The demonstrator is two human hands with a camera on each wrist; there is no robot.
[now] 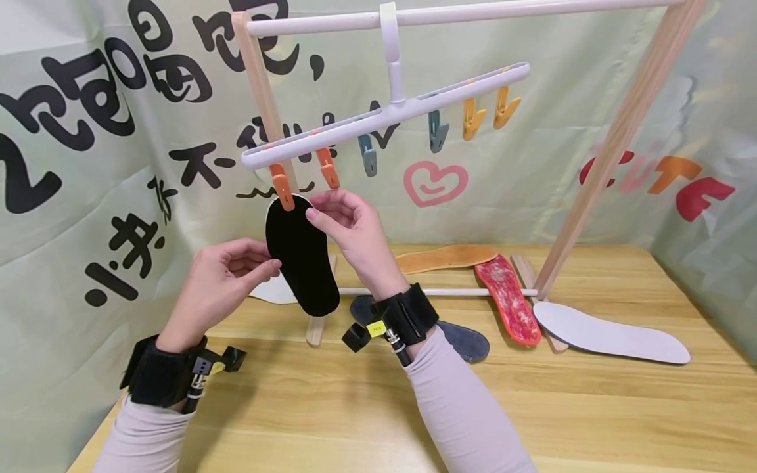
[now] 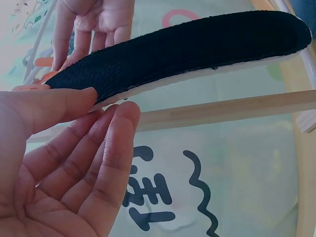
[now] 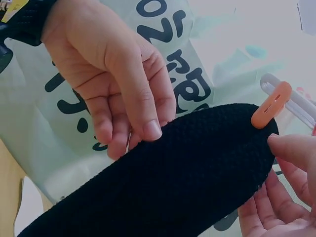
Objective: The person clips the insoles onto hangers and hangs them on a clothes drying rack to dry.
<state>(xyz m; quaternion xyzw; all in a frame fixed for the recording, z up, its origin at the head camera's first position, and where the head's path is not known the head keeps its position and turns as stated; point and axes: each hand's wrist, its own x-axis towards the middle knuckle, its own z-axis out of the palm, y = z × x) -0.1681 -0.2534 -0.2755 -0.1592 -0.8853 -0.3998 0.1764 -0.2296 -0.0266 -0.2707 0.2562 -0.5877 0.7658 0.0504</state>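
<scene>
The black insole (image 1: 301, 263) hangs at the hanger's left end, its top edge under an orange clip (image 1: 282, 187), which appears to bite it. Its long axis runs near upright, the lower end slanting to the right, black face toward the person. It lies between the 2 hands. The right hand (image 1: 361, 240) is nearer the clip and pinches the upper right edge, thumb on the black face, fingers behind. The left hand (image 1: 215, 279) pinches the left edge lower down, between thumb and fingers. The relation that matters most seems to be that top edge against the clip, just beside the right thumb.

The hanger (image 1: 396, 108) hooks over the rack's top rail (image 1: 503, 11), left end lower in the head view. Its other 5 clips hold nothing: 1 orange, 2 blue-grey, 2 yellow.

On the desk (image 1: 591, 407), a tan insole (image 1: 443, 258) lies near the back edge, its right end meeting a red insole (image 1: 510, 302). A white insole (image 1: 612, 335) lies toward the right edge. A blue insole (image 1: 467, 340) is partly hidden by the right wrist. No container shows.
</scene>
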